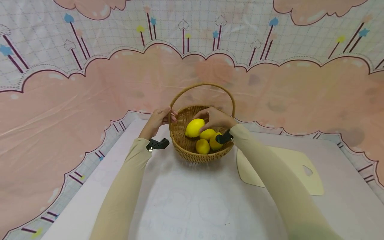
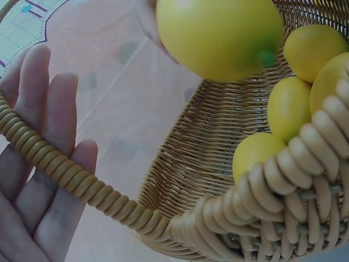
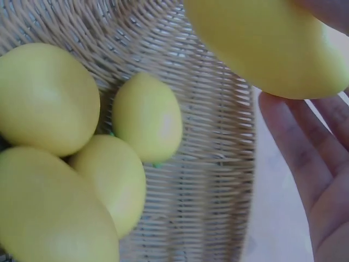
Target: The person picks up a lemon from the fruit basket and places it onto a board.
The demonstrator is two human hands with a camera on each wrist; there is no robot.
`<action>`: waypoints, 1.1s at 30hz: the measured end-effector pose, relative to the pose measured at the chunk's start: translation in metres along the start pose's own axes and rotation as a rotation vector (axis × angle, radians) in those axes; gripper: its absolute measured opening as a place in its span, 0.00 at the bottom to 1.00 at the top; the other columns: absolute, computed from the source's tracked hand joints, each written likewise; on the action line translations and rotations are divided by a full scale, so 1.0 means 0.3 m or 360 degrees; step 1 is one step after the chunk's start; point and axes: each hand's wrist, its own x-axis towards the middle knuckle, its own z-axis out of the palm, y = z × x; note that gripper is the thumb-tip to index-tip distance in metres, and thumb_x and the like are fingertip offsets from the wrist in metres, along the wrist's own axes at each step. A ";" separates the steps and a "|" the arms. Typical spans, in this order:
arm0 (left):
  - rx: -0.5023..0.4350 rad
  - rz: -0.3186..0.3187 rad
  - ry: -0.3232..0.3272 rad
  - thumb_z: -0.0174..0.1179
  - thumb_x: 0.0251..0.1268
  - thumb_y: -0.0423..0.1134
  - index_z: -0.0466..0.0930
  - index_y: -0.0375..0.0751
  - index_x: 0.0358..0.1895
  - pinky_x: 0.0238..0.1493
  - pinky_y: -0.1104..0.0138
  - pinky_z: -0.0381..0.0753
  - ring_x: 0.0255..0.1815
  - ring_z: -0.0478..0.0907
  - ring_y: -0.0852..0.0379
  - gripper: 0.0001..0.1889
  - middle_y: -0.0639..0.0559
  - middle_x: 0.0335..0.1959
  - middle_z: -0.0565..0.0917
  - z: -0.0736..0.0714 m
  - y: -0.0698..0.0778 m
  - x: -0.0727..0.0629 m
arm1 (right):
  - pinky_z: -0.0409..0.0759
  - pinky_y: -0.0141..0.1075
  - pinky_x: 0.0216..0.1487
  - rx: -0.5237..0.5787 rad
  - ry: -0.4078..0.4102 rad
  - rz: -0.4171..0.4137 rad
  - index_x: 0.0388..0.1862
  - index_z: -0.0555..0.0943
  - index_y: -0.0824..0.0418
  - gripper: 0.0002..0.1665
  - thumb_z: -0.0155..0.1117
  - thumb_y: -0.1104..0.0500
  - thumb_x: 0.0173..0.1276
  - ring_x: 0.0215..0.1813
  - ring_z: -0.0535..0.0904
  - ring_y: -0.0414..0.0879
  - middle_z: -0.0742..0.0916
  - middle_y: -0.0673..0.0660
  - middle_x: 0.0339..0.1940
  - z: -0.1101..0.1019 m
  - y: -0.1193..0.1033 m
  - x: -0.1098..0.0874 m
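Note:
A wicker basket (image 1: 187,154) with a tall arched handle (image 1: 204,84) stands on the table. At its left side my left hand (image 1: 159,120) holds the lower part of the handle, and its fingers (image 2: 61,117) extend behind the wrapped cane in the left wrist view. My right hand (image 1: 218,118) grips a yellow lemon (image 1: 195,128) between thumb and fingers, over the basket's inside. Several other lemons (image 1: 202,146) lie together on the basket floor, toward its right front. In the right wrist view, the held lemon (image 3: 272,49) is above the fingertips, near the rim.
A cream cutting board (image 1: 288,166) with a cut-out grip lies right of the basket, partly beneath my right forearm. Behind the white table (image 1: 192,203) rises a pink and white printed cloth (image 1: 135,80). Dark wrist devices (image 1: 159,144) sit at both cuffs.

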 end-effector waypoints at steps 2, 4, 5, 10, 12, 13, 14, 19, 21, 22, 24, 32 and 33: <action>0.0005 0.0002 0.0008 0.39 0.76 0.46 0.74 0.24 0.46 0.44 0.70 0.81 0.30 0.82 0.63 0.24 0.62 0.22 0.83 0.000 0.003 -0.004 | 0.79 0.38 0.55 -0.0015 0.0049 -0.0029 0.54 0.79 0.59 0.31 0.77 0.58 0.49 0.56 0.78 0.48 0.83 0.56 0.55 -0.012 -0.009 -0.020; 0.0014 0.0013 0.0015 0.41 0.75 0.48 0.76 0.28 0.44 0.44 0.70 0.81 0.30 0.82 0.63 0.23 0.62 0.22 0.83 0.003 0.005 -0.007 | 0.79 0.38 0.55 0.0015 0.0085 -0.0057 0.54 0.78 0.61 0.31 0.76 0.59 0.50 0.55 0.79 0.50 0.82 0.58 0.55 -0.022 -0.014 -0.041; 0.0022 0.0022 0.0016 0.41 0.75 0.49 0.76 0.29 0.44 0.44 0.70 0.81 0.30 0.82 0.63 0.23 0.62 0.22 0.83 0.004 0.006 -0.009 | 0.79 0.38 0.55 0.0020 0.0104 -0.0059 0.54 0.78 0.61 0.30 0.76 0.60 0.50 0.55 0.79 0.50 0.82 0.58 0.55 -0.027 -0.016 -0.052; 0.0027 0.0053 0.0009 0.42 0.74 0.51 0.74 0.25 0.46 0.43 0.71 0.81 0.31 0.82 0.62 0.27 0.63 0.22 0.83 0.003 0.003 -0.009 | 0.79 0.42 0.54 0.0055 0.0221 -0.0051 0.55 0.77 0.61 0.30 0.75 0.60 0.51 0.53 0.79 0.51 0.81 0.59 0.55 -0.051 -0.012 -0.111; 0.0023 0.0052 0.0008 0.42 0.74 0.51 0.74 0.25 0.46 0.43 0.72 0.81 0.31 0.83 0.62 0.26 0.62 0.22 0.83 0.004 0.003 -0.007 | 0.80 0.41 0.53 0.0044 0.0284 -0.0053 0.55 0.77 0.60 0.31 0.76 0.59 0.51 0.52 0.80 0.51 0.81 0.59 0.55 -0.060 -0.007 -0.138; 0.0019 0.0053 0.0006 0.42 0.74 0.51 0.74 0.25 0.46 0.43 0.71 0.81 0.31 0.83 0.62 0.26 0.62 0.22 0.83 0.004 0.004 -0.008 | 0.80 0.41 0.53 0.0065 0.0308 -0.0057 0.55 0.77 0.61 0.31 0.76 0.60 0.51 0.52 0.80 0.52 0.81 0.60 0.55 -0.064 -0.005 -0.153; 0.0018 0.0054 0.0007 0.42 0.74 0.51 0.75 0.26 0.45 0.42 0.72 0.81 0.30 0.82 0.62 0.26 0.62 0.22 0.83 0.004 0.004 -0.008 | 0.80 0.41 0.53 0.0066 0.0329 -0.0059 0.56 0.77 0.61 0.31 0.75 0.60 0.51 0.52 0.81 0.52 0.81 0.60 0.56 -0.069 -0.003 -0.168; 0.0018 0.0052 0.0015 0.41 0.74 0.50 0.71 0.20 0.47 0.42 0.73 0.80 0.30 0.82 0.63 0.28 0.62 0.22 0.83 0.006 0.005 -0.006 | 0.78 0.44 0.56 0.0073 0.0410 -0.0033 0.56 0.76 0.62 0.31 0.75 0.61 0.52 0.57 0.78 0.54 0.79 0.61 0.60 -0.088 0.013 -0.242; 0.0013 0.0048 0.0022 0.41 0.74 0.50 0.72 0.21 0.46 0.41 0.73 0.80 0.30 0.82 0.63 0.27 0.62 0.22 0.83 0.007 0.004 -0.005 | 0.76 0.45 0.59 0.0062 0.0426 -0.0006 0.56 0.76 0.61 0.31 0.75 0.59 0.52 0.58 0.77 0.54 0.78 0.60 0.60 -0.094 0.025 -0.274; 0.0008 0.0047 0.0023 0.41 0.74 0.50 0.73 0.22 0.46 0.41 0.73 0.80 0.30 0.83 0.62 0.27 0.62 0.21 0.83 0.007 0.003 -0.005 | 0.75 0.45 0.60 0.0047 0.0434 0.0003 0.56 0.76 0.61 0.31 0.75 0.59 0.52 0.58 0.77 0.54 0.79 0.59 0.60 -0.097 0.030 -0.291; -0.0002 0.0045 0.0025 0.41 0.74 0.49 0.74 0.23 0.45 0.41 0.73 0.80 0.30 0.83 0.62 0.26 0.62 0.21 0.83 0.007 0.002 -0.005 | 0.74 0.45 0.63 0.0001 0.0457 0.0026 0.56 0.76 0.60 0.31 0.75 0.57 0.52 0.59 0.76 0.54 0.79 0.59 0.58 -0.101 0.042 -0.326; 0.0022 0.0057 0.0020 0.40 0.75 0.49 0.73 0.22 0.47 0.42 0.72 0.81 0.30 0.82 0.63 0.27 0.62 0.22 0.82 0.009 0.001 -0.006 | 0.76 0.37 0.60 -0.0112 0.0537 0.0000 0.56 0.76 0.64 0.31 0.75 0.61 0.52 0.55 0.78 0.49 0.81 0.61 0.54 -0.118 0.074 -0.470; 0.0023 0.0059 0.0018 0.40 0.75 0.49 0.72 0.21 0.48 0.42 0.72 0.81 0.30 0.82 0.63 0.27 0.62 0.22 0.83 0.008 0.001 -0.006 | 0.76 0.33 0.58 -0.0124 0.0553 -0.0003 0.55 0.76 0.64 0.31 0.75 0.61 0.52 0.54 0.78 0.45 0.81 0.61 0.54 -0.121 0.080 -0.489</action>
